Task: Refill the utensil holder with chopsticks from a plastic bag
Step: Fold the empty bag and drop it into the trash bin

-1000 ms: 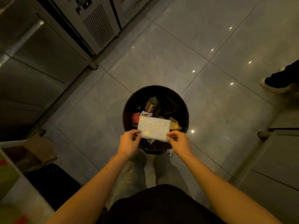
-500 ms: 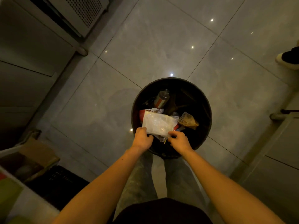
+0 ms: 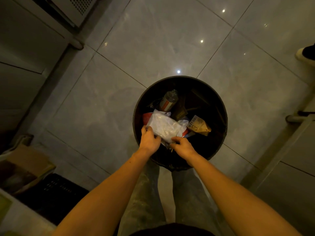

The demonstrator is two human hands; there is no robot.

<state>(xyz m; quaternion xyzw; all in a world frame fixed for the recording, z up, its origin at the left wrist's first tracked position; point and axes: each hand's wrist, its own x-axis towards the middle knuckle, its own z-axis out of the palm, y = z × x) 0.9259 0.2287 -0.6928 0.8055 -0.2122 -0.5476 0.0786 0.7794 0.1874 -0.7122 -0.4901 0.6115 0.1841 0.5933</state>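
A crumpled clear plastic bag (image 3: 164, 126) hangs over the open mouth of a round black trash bin (image 3: 219, 142) on the tiled floor. My left hand (image 3: 149, 140) pinches the bag's near left edge. My right hand (image 3: 183, 147) grips its near right corner. Both hands sit just inside the bin's near rim. Neither chopsticks nor a utensil holder appear in the head view.
Inside the bin lie a bottle (image 3: 168, 100), a tan carton (image 3: 199, 126) and red scraps. A steel cabinet (image 3: 30, 48) runs along the left. A cardboard box (image 3: 25, 169) and a black crate (image 3: 56, 193) sit at lower left. A person's shoe (image 3: 306, 53) is at far right.
Both hands moved closer together and lower into the bin with the bag, which went from flat to crumpled. The view shifted closer to the bin.
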